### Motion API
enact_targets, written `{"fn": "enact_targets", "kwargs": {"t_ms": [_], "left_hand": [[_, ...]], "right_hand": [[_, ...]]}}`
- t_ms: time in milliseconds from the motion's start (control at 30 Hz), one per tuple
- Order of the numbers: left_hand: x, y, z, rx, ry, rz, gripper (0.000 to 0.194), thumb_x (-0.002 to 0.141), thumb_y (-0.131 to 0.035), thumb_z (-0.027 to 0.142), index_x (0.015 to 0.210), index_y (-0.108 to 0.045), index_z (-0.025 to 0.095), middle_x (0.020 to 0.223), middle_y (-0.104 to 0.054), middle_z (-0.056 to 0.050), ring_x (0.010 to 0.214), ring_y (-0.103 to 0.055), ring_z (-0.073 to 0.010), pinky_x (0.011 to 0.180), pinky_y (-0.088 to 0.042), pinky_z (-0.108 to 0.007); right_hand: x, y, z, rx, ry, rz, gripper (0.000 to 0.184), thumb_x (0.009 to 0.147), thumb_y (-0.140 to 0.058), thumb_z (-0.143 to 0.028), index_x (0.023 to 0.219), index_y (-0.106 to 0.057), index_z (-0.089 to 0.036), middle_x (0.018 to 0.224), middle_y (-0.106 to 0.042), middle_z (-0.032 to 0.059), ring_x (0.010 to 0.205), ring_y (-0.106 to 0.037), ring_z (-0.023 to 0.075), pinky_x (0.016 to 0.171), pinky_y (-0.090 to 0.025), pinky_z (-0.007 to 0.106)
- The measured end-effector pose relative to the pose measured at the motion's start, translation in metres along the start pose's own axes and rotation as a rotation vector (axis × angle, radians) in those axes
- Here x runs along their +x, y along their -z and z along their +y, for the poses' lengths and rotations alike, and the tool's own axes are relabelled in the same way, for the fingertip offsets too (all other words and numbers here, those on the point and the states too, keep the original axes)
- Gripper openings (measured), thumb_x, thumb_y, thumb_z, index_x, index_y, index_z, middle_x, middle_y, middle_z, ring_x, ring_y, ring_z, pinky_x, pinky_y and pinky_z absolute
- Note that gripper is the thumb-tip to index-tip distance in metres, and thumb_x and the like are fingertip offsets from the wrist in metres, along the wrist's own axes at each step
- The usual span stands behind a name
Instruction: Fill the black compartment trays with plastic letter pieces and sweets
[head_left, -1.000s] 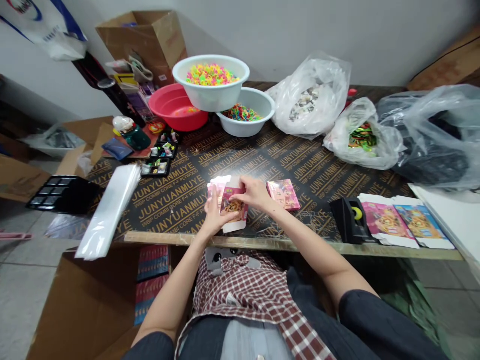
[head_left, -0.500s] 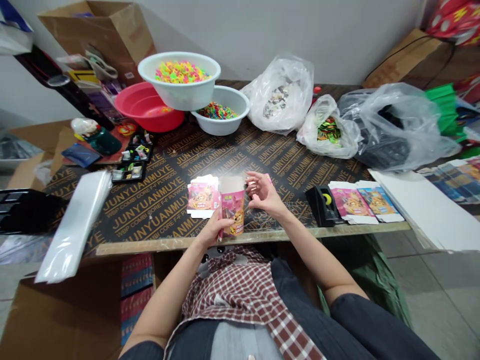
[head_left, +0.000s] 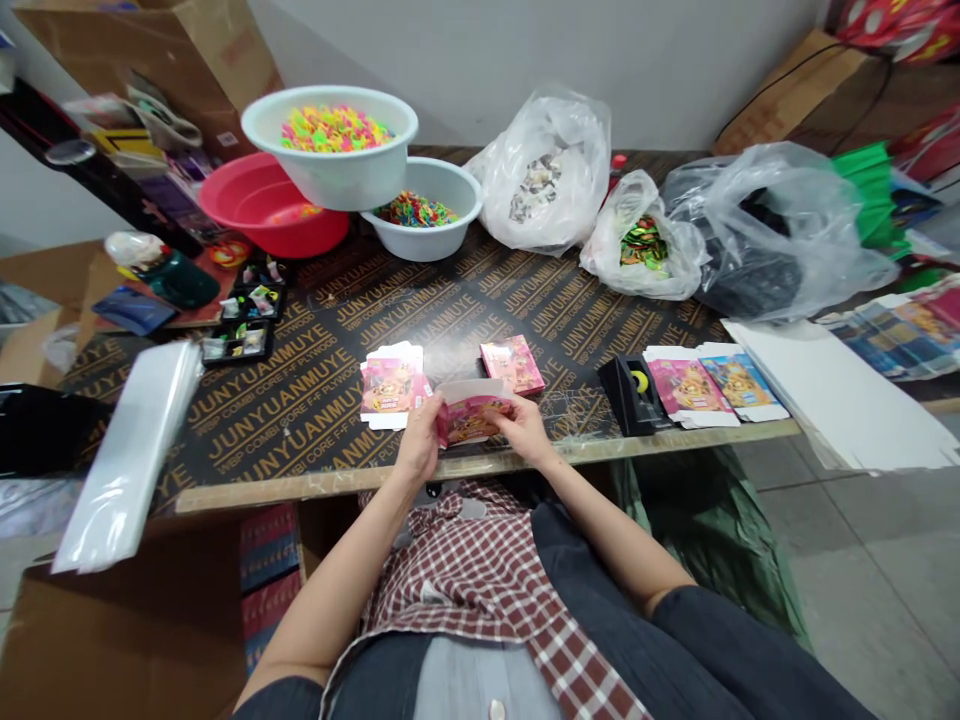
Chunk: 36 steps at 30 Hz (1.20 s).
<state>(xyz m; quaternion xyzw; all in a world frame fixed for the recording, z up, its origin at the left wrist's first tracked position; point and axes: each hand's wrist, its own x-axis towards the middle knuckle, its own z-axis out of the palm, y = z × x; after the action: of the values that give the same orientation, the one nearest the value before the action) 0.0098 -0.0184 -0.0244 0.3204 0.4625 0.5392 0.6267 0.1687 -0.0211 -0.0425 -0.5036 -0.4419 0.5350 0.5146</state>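
Between my two hands, over the table's front edge, is a pink printed cardboard box, turned sideways with a pale flap on its far side. My left hand grips its left end. At the other end my right hand is closed on the box, its fingertips partly hidden by the cardboard. Just beyond my right hand lies a folded pink box. Flat pink cartons with white tabs lie to the left of my left hand.
Basins of small colourful pieces stand at the back left, beside plastic bags. A black tape dispenser and pink and blue flat cartons lie to the right. Clear plastic sleeves overhang the left front edge.
The box has turned from upright to sideways. My right hand, apart from it before with fingers spread, now holds its right end. The view has shifted slightly.
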Motion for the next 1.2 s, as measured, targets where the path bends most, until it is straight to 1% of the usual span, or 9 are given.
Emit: {"fn": "enact_targets", "kwargs": {"t_ms": [167, 267, 367, 567, 733, 867, 933, 1067, 1200], "left_hand": [[-0.002, -0.003, -0.002, -0.079, 0.042, -0.014, 0.016, 0.061, -0.074, 0.032, 0.067, -0.070, 0.017, 0.070, -0.071, -0.003, 0.074, -0.068, -0.0204, 0.071, -0.053, -0.032], [0.001, 0.000, 0.001, -0.031, 0.023, -0.022, 0.017, 0.058, -0.069, 0.021, 0.075, -0.071, 0.018, 0.073, -0.070, 0.000, 0.070, -0.064, -0.0155, 0.068, -0.051, -0.028], [0.003, -0.004, 0.002, 0.019, -0.100, 0.029, 0.020, 0.056, -0.065, 0.017, 0.076, -0.069, 0.019, 0.075, -0.070, 0.001, 0.071, -0.063, -0.0144, 0.069, -0.050, -0.027], [-0.004, -0.013, -0.004, 0.047, -0.331, 0.106, 0.007, 0.069, -0.063, 0.024, 0.065, -0.067, 0.020, 0.071, -0.072, -0.002, 0.076, -0.067, -0.0191, 0.087, -0.051, -0.039], [-0.007, -0.003, -0.001, 0.141, -0.285, 0.035, 0.018, 0.071, -0.075, 0.032, 0.081, -0.068, 0.018, 0.085, -0.076, -0.006, 0.083, -0.071, -0.0206, 0.084, -0.054, -0.037], [-0.005, 0.004, 0.002, 0.257, -0.297, -0.023, 0.026, 0.076, -0.074, 0.038, 0.089, -0.065, 0.017, 0.090, -0.076, -0.009, 0.086, -0.073, -0.0215, 0.078, -0.057, -0.035], [-0.003, 0.009, 0.002, 0.377, -0.399, -0.052, 0.021, 0.081, -0.070, 0.038, 0.082, -0.066, 0.017, 0.090, -0.076, -0.009, 0.089, -0.073, -0.0218, 0.084, -0.057, -0.038], [0.000, 0.027, 0.001, 0.681, -0.799, -0.170, 0.013, 0.084, -0.068, 0.032, 0.083, -0.069, 0.019, 0.094, -0.077, -0.007, 0.093, -0.073, -0.0218, 0.095, -0.055, -0.044], [0.002, 0.037, 0.002, 0.886, -1.095, -0.245, 0.008, 0.089, -0.060, 0.018, 0.091, -0.067, 0.020, 0.102, -0.076, -0.007, 0.095, -0.072, -0.0181, 0.094, -0.056, -0.042]], "right_hand": [[-0.002, -0.011, 0.000, 0.232, -0.042, 0.104, 0.036, 0.069, -0.068, -0.056, 0.082, -0.067, -0.022, 0.081, -0.069, 0.0036, 0.090, -0.063, 0.0240, 0.081, -0.052, 0.036], [0.002, -0.013, -0.008, 0.245, -0.069, 0.078, 0.020, 0.065, -0.067, -0.041, 0.071, -0.065, -0.022, 0.073, -0.067, 0.0027, 0.087, -0.063, 0.0246, 0.078, -0.051, 0.035], [0.004, -0.015, -0.016, 0.260, -0.032, 0.077, 0.010, 0.060, -0.063, -0.027, 0.069, -0.063, -0.022, 0.077, -0.070, 0.0018, 0.085, -0.064, 0.0238, 0.083, -0.050, 0.037], [-0.002, -0.024, -0.018, 0.249, 0.160, 0.198, 0.015, 0.072, -0.060, -0.037, 0.070, -0.062, -0.023, 0.089, -0.072, 0.0054, 0.091, -0.066, 0.0236, 0.095, -0.048, 0.043], [-0.006, -0.016, -0.013, -0.037, 0.262, 0.204, 0.017, 0.077, -0.070, -0.039, 0.080, -0.067, -0.023, 0.089, -0.072, 0.0051, 0.085, -0.066, 0.0207, 0.086, -0.053, 0.037], [-0.003, -0.008, -0.011, -0.123, 0.311, 0.160, 0.017, 0.080, -0.070, -0.038, 0.085, -0.069, -0.022, 0.086, -0.072, 0.0038, 0.079, -0.067, 0.0185, 0.075, -0.055, 0.033], [-0.002, -0.004, -0.012, -0.166, 0.345, 0.121, 0.014, 0.083, -0.069, -0.036, 0.082, -0.069, -0.022, 0.086, -0.073, 0.0038, 0.081, -0.069, 0.0187, 0.077, -0.056, 0.033], [0.001, 0.011, -0.011, -0.280, 0.468, -0.003, 0.014, 0.087, -0.066, -0.035, 0.082, -0.070, -0.022, 0.092, -0.075, 0.0050, 0.088, -0.071, 0.0202, 0.085, -0.056, 0.037], [0.006, 0.025, -0.002, -0.465, 0.737, -0.129, 0.012, 0.090, -0.064, -0.032, 0.092, -0.071, -0.023, 0.107, -0.074, 0.0082, 0.100, -0.069, 0.0215, 0.090, -0.055, 0.041]]}}
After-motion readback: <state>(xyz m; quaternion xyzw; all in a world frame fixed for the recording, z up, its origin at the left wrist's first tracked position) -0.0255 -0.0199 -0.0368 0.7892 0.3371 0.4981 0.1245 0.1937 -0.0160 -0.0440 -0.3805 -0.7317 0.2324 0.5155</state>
